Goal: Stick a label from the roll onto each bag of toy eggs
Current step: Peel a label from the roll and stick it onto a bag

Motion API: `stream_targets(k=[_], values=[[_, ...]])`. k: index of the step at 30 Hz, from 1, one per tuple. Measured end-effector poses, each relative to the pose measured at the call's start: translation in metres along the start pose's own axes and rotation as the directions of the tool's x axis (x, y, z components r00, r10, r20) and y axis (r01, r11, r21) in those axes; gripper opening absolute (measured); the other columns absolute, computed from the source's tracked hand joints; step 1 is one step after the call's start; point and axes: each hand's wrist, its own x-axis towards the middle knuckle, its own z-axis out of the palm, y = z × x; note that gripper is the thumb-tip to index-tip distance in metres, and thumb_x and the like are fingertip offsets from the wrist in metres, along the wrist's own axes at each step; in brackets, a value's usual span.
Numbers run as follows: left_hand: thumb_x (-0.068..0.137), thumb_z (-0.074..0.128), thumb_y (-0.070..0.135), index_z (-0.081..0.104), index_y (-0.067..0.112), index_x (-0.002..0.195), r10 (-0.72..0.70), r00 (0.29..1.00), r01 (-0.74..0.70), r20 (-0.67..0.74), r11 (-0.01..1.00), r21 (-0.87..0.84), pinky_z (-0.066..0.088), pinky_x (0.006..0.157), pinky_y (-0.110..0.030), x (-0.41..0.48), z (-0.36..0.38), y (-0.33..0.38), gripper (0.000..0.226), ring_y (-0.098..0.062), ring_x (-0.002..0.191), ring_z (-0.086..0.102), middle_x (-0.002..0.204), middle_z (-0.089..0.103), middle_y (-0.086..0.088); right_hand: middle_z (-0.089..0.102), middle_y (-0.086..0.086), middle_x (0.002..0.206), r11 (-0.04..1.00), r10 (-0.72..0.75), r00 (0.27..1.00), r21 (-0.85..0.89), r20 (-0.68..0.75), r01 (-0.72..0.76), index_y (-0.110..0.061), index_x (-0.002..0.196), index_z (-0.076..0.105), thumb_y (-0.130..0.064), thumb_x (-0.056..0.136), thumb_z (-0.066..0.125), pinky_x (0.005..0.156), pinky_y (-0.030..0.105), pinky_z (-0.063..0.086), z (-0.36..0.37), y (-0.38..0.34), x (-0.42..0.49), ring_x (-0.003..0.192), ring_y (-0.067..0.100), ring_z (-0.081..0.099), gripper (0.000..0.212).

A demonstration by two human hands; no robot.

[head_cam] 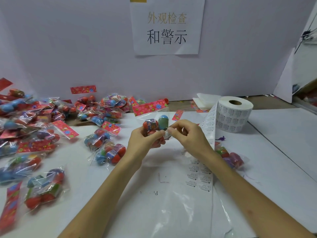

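— Bag of toy eggs (155, 122), where is it?
— Up off the table (283, 143), over its middle. The left grip (145, 141) holds it from below, top end up.
— And the label (166, 135)?
— Pinched in the right grip (190, 136), just at the bag's right side. I think it must press leftward.

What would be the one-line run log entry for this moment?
left hand: holds bag | right hand: pinches label against bag | roll: on table, strip unwound
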Motion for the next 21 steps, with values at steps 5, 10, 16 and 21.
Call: stream_targets(k=[5, 10, 16, 21], values=[[0.093, 0.074, 0.020, 0.067, 0.009, 0.122, -0.049, 0.999, 0.049, 0.008, 0.998, -0.030, 0.061, 0.068, -0.023, 0.0006, -0.0031, 0.0029, 0.032, -0.017, 0.075, 0.077, 0.089, 0.079, -0.007, 0.070, -0.012, 0.080, 0.994, 0.034, 0.998, 0.098, 0.049, -0.038, -0.018, 0.089, 0.071, -0.024, 0.096, 0.068, 0.060, 0.013, 0.043, 0.0000, 0.0020, 0.0022, 0.067, 0.004, 0.062, 0.009], [0.095, 0.072, 0.022, 0.064, 0.005, 0.131, -0.074, 0.997, 0.075, 0.019, 0.996, -0.045, 0.061, 0.069, -0.024, 0.0007, -0.0028, 0.0033, 0.041, -0.017, 0.077, 0.077, 0.100, 0.078, -0.011, 0.072, 0.001, 0.084, 0.989, 0.063, 0.994, 0.130, 0.093, -0.075, -0.012, 0.092, 0.068, -0.021, 0.101, 0.060, 0.057, 0.027, 0.049, 0.0005, 0.0024, 0.0028, 0.064, 0.018, 0.070, 0.014], [0.089, 0.079, 0.026, 0.058, 0.011, 0.135, -0.063, 0.997, 0.067, 0.049, 0.995, -0.071, 0.062, 0.077, -0.031, -0.0003, -0.0031, 0.0054, 0.053, -0.023, 0.084, 0.077, 0.104, 0.078, -0.014, 0.073, -0.004, 0.076, 0.986, 0.048, 0.997, 0.156, 0.068, -0.058, -0.015, 0.090, 0.068, -0.027, 0.097, 0.068, 0.056, 0.026, 0.052, 0.0019, -0.0005, 0.0012, 0.058, 0.018, 0.069, 0.014], [0.080, 0.087, 0.018, 0.057, 0.012, 0.130, -0.078, 0.993, 0.084, 0.094, 0.994, -0.068, 0.061, 0.070, -0.026, -0.0004, -0.0039, 0.0051, 0.059, -0.022, 0.083, 0.078, 0.100, 0.079, -0.011, 0.070, -0.004, 0.072, 0.985, 0.061, 0.996, 0.157, 0.069, -0.071, -0.016, 0.086, 0.067, -0.021, 0.097, 0.067, 0.060, 0.031, 0.056, 0.0019, -0.0005, 0.0013, 0.058, 0.019, 0.069, 0.013]])
